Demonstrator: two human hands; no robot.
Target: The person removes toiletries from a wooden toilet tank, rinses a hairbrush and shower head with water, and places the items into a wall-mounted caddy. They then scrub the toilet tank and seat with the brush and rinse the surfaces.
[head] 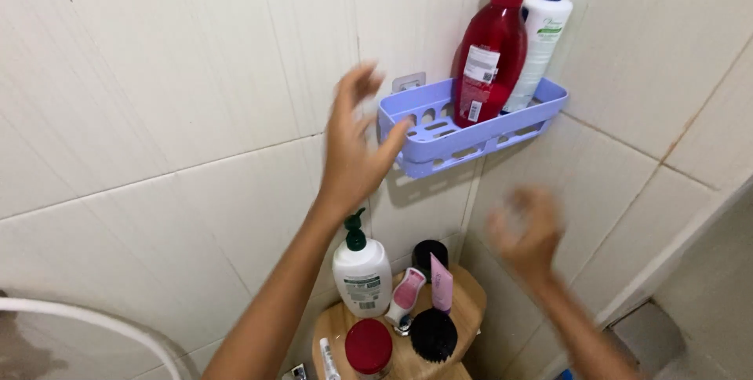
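Against the tiled corner wall, my left hand is up at the near end of the lilac shelf basket, fingers spread and empty, the thumb just touching its rim. My right hand hangs lower, blurred with motion; it looks loosely curled and I cannot tell whether it pinches anything. I judge I am at the reaching step, steadying the basket, and the next move calls for a firm hold on its rim without jolting what stands inside. The basket is slotted plastic, fixed to the wall by a small hook plate, and holds a red bottle and a white bottle at its far end. Below, a wooden stand carries a pump bottle, tubes and jars.
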